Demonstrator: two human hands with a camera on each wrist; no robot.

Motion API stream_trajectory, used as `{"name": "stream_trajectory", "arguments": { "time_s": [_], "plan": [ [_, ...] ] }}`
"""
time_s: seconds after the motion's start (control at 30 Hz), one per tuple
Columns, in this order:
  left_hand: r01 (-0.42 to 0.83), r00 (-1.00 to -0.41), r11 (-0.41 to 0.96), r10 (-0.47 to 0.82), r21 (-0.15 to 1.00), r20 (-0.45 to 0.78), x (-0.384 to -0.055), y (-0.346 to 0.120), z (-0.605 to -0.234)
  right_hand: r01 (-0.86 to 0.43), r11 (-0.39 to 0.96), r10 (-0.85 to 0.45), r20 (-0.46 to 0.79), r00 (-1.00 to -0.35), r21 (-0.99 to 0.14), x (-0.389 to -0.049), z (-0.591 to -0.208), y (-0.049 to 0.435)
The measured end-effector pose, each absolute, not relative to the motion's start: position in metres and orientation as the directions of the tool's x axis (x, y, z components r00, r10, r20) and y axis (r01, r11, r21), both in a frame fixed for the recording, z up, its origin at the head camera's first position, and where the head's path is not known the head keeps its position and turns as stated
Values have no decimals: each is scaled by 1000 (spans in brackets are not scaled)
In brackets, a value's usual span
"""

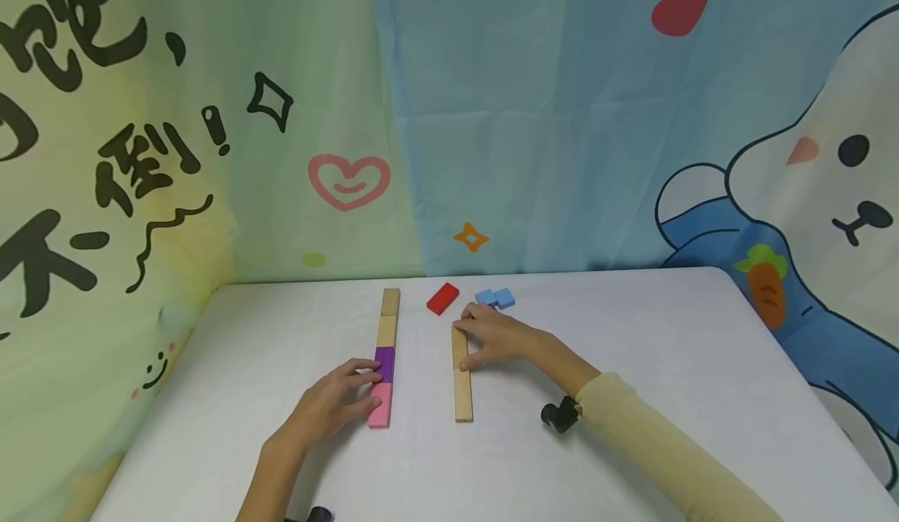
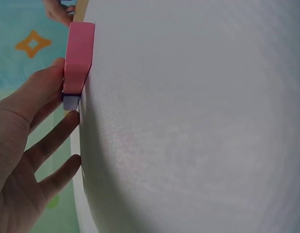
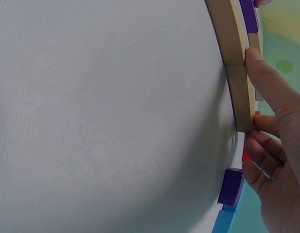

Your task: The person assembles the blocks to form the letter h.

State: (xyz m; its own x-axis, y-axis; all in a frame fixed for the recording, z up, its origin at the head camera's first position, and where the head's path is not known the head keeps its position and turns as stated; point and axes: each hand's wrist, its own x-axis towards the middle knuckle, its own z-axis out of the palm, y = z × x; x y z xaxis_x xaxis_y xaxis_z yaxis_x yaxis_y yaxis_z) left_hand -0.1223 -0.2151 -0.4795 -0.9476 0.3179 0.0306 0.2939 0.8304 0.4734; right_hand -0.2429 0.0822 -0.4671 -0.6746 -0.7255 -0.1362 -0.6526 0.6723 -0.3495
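On the left of the table runs a row of blocks: a pink block [image 1: 380, 411], a purple block [image 1: 385, 360] and two plain wooden blocks [image 1: 388, 330]. My left hand [image 1: 330, 405] rests against this row's left side, thumb at the pink block and loosely spread fingertips by the purple one. A second row, two plain wooden blocks [image 1: 463, 397] end to end, lies to its right. My right hand [image 1: 502, 335] holds the far plain wooden block [image 3: 241, 97], index finger at its far end and thumb on its side near the joint.
Beyond the rows lie a red block [image 1: 443, 298] and two light blue blocks [image 1: 504, 297]. Another purple block [image 3: 231, 187] sits by the blue ones, largely hidden by my right hand in the head view. A printed curtain [image 1: 534, 155] hangs behind the white table [image 1: 674, 342].
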Motion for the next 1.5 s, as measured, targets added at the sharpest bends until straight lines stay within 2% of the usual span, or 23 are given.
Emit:
{"name": "stream_trajectory", "arguments": {
  "time_s": [0.13,0.37,0.53,0.67,1.0,1.27,1.5],
  "plan": [
    [308,-944,824,329,476,42,-122,-215,-479,-656,683,-720,-147,-678,-322,-243,-465,81],
    [308,-942,829,333,468,29,-123,-215,-479,-614,723,-668,-94,-738,-317,-252,-458,78],
    [286,-945,831,327,477,-1,-123,-215,-478,-621,729,-664,-76,-744,-289,-259,-455,77],
    [262,-950,833,312,487,-22,-124,-214,-477,-607,731,-655,-69,-753,-312,-263,-453,75],
    [293,-945,830,327,475,12,-124,-215,-479,-502,821,-535,-60,-843,-272,-279,-463,56],
    [289,-946,835,323,468,9,-124,-215,-479,-426,866,-454,-57,-889,-264,-286,-464,38],
    [324,-937,822,347,469,40,-124,-216,-481,-395,884,-422,-62,-905,-251,-291,-472,33]
  ]
}}
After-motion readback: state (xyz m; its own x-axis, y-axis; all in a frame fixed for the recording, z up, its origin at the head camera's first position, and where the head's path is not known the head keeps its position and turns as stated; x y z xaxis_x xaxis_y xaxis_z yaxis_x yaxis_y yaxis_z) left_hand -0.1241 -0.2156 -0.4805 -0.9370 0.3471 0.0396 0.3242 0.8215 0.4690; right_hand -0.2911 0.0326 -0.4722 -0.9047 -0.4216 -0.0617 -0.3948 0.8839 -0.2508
